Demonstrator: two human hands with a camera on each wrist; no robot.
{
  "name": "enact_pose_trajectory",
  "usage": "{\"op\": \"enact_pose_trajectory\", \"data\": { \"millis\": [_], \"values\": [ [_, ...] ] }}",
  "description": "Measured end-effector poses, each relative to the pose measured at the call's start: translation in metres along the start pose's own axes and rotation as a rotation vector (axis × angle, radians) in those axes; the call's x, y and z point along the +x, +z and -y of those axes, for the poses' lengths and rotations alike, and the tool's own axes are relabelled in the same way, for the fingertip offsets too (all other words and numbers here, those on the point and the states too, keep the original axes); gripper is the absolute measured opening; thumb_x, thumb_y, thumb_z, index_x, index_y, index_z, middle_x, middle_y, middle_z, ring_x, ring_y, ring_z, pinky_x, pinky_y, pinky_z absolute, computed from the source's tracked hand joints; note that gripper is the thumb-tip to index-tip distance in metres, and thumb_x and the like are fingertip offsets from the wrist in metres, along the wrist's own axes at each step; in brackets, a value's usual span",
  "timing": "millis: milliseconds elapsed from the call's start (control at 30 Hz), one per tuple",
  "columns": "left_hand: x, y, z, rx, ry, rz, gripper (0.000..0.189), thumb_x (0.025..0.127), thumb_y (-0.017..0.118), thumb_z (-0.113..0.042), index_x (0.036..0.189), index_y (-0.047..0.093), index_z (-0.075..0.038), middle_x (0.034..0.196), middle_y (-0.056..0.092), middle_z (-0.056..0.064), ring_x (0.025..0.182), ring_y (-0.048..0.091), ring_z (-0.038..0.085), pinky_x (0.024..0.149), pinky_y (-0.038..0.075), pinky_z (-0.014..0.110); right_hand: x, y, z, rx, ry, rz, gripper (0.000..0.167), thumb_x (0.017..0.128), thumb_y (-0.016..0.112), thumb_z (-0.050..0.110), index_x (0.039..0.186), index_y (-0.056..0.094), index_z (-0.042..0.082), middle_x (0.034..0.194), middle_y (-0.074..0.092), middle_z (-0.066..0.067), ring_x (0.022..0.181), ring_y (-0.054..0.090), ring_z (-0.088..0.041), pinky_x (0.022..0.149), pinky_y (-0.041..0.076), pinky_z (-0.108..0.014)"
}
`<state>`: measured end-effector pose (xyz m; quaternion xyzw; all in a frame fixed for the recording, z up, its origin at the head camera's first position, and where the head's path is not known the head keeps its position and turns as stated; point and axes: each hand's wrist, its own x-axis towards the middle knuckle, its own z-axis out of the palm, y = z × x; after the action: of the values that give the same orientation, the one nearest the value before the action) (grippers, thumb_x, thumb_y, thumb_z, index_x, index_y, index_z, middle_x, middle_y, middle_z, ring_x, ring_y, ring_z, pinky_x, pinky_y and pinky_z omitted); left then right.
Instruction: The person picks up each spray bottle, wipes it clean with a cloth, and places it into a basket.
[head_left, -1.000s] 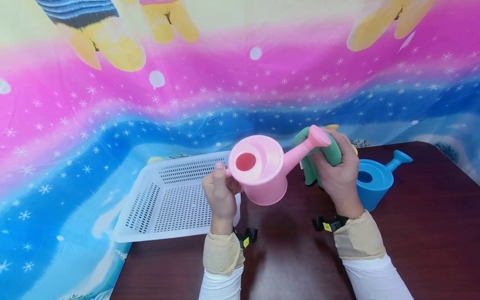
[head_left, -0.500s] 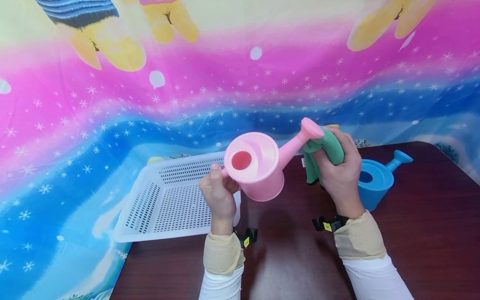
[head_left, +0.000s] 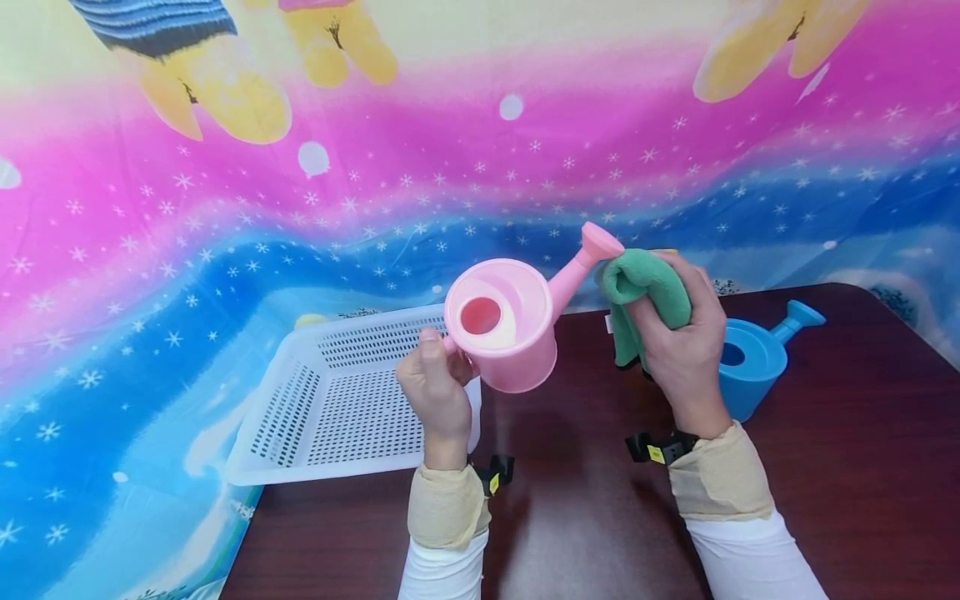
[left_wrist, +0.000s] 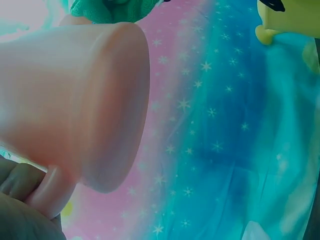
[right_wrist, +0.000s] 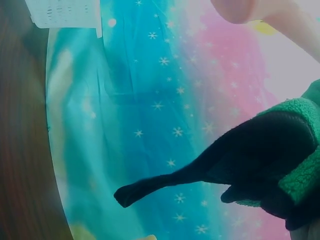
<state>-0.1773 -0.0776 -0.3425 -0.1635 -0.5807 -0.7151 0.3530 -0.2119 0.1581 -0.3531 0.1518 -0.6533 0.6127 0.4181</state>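
Note:
My left hand [head_left: 435, 396] grips the handle of a pink watering can [head_left: 517, 367], held tilted above the table with its spout up to the right. The left wrist view shows the can's side and base [left_wrist: 117, 110] close up. My right hand [head_left: 686, 350] clutches a bunched green cloth [head_left: 660, 287], whose folded end lies right at the can's sprinkler head. In the right wrist view a black part [right_wrist: 240, 150] of the cloth hangs down from the green pile. A blue watering can [head_left: 757, 367] stands on the table behind my right wrist, partly covered by the hand.
A white perforated plastic basket [head_left: 262, 442] sits on the dark wooden table [head_left: 585, 517] at the left, behind my left hand. A yellow object [left_wrist: 295, 20] stands farther back, mostly hidden by my right hand in the head view. A printed curtain [head_left: 420, 183] hangs behind the table.
The pink watering can has shifted up and left, its spout tipping higher. Its sprinkler head has slid from in front of the cloth to the cloth's left edge. The right hand has barely moved.

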Motion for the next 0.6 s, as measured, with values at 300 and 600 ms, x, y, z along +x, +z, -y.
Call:
{"op": "enact_pose_trajectory", "data": {
  "millis": [300,600],
  "values": [
    [-0.0043,0.0042,0.0025,0.025,0.001,-0.057,0.060,0.106,0.045,-0.025,0.054,0.039,0.005,0.050,0.033,0.016,0.044,0.043,0.006,0.047,0.044,0.015,-0.0003,0.0000,0.0019,-0.044,-0.010,0.000,0.046,0.089,0.078,-0.003,0.133,0.070,0.007,0.129,0.069,0.001,0.118,0.058,-0.012,0.103,0.044,-0.030],
    [-0.0032,0.0063,0.0029,0.220,0.157,-0.090,0.050,0.098,0.045,-0.013,0.051,0.038,0.001,0.046,0.031,0.010,0.044,0.031,0.004,0.044,0.023,0.018,-0.0009,0.0000,0.0028,-0.119,-0.049,0.009,0.048,0.086,0.080,-0.005,0.132,0.071,0.004,0.128,0.065,0.019,0.120,0.058,-0.009,0.105,0.042,-0.028]
  ]
}}
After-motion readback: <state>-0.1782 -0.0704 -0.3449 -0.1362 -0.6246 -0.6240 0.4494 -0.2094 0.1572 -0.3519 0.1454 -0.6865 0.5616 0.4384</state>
